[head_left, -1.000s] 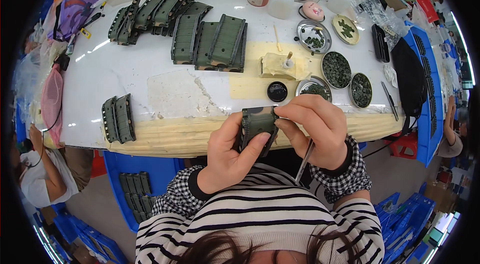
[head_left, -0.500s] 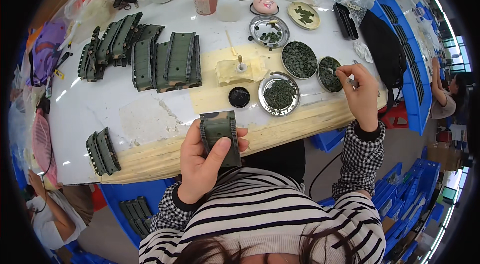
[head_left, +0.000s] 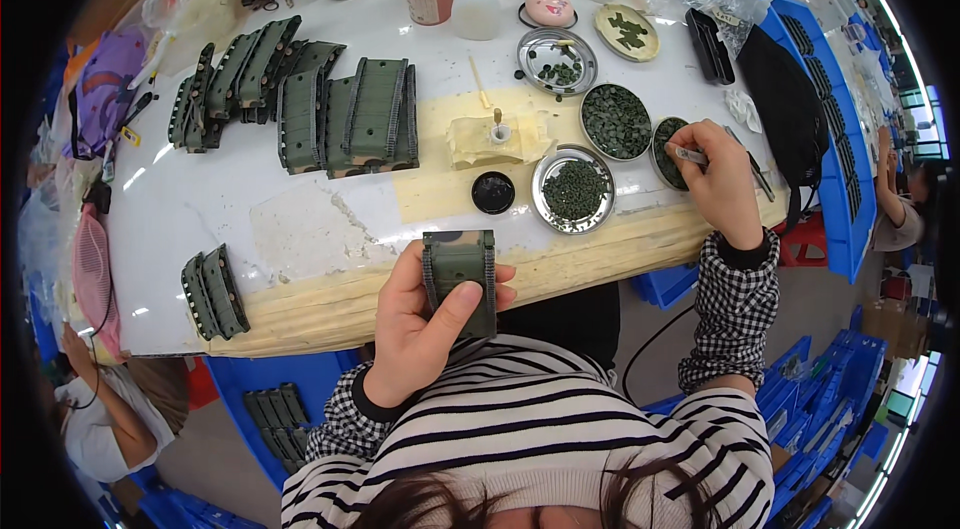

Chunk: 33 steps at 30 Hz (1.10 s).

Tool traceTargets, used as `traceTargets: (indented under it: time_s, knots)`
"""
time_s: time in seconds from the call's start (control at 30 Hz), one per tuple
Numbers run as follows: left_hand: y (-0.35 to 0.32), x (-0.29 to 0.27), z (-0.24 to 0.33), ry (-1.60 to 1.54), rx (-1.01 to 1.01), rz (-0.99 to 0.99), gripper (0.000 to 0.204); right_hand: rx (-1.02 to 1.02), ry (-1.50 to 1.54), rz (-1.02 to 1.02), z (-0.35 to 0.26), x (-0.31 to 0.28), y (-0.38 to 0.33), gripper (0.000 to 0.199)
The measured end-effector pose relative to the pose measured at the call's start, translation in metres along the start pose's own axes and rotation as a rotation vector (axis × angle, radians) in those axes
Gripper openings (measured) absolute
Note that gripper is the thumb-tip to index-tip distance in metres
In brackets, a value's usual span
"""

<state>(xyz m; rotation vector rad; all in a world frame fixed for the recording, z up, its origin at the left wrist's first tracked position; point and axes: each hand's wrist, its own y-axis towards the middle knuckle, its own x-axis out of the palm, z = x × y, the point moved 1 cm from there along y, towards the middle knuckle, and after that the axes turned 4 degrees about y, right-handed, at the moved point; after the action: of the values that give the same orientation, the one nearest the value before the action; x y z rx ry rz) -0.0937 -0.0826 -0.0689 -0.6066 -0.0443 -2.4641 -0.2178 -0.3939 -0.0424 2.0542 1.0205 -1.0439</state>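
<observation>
My left hand (head_left: pixel 418 334) is wrapped round a camouflage-green curved model part (head_left: pixel 460 264) with ridged side edges, held upright near the table's front edge. The thumb presses on its face. On the right, my right hand (head_left: pixel 718 174) is closed in a pinch on metal tweezers (head_left: pixel 691 156), held over a small round dish of dark green pieces (head_left: pixel 664 169). Their tips are hidden by the hand and dish. Beside it stand a larger dish of flat green pieces (head_left: pixel 615 121) and a metal dish of tiny green pieces (head_left: pixel 574 191).
Stacked green curved parts (head_left: pixel 370 114) lie at the back left, with a smaller pair (head_left: pixel 214 294) at the front left. Between them and the dishes are a black round pot (head_left: pixel 493 193) and a paper-wrapped holder (head_left: pixel 475 144). A black bag (head_left: pixel 780 94) hangs at the right edge.
The view has shifted slightly, and my left hand with the green part appears a little further right. My right hand stays at the small dish, the tweezers now lying flatter.
</observation>
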Motion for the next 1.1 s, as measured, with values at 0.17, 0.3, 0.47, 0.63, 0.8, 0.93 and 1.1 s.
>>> traceTargets:
  time_s: [0.17, 0.3, 0.47, 0.63, 0.8, 0.93, 1.1]
  knots:
    - [0.001, 0.001, 0.002, 0.04, 0.005, -0.014, 0.03, 0.001, 0.019, 0.151, 0.003, 0.003, -0.003, 0.011]
    - [-0.001, 0.0, 0.003, 0.052, -0.011, -0.015, 0.035, 0.018, 0.08, 0.248, 0.001, 0.001, -0.009, 0.01]
    - [0.004, 0.008, 0.006, 0.042, 0.079, 0.033, 0.054, -0.006, 0.474, 0.254, -0.051, 0.007, -0.021, 0.017]
    - [0.004, 0.013, 0.01, -0.051, 0.125, 0.028, 0.046, -0.199, 0.656, -0.029, -0.118, 0.027, -0.029, 0.019]
    - [0.002, 0.005, 0.01, 0.071, 0.05, 0.017, 0.025, -0.226, 0.978, -0.14, -0.146, 0.057, -0.029, 0.021]
    - [0.003, -0.003, 0.008, 0.274, 0.212, 0.091, 0.025, -0.226, 0.958, -0.144, -0.157, 0.071, -0.033, 0.027]
    - [0.004, -0.005, 0.007, 0.252, 0.263, 0.172, 0.021, -0.347, 0.793, -0.044, -0.165, 0.072, -0.035, 0.028]
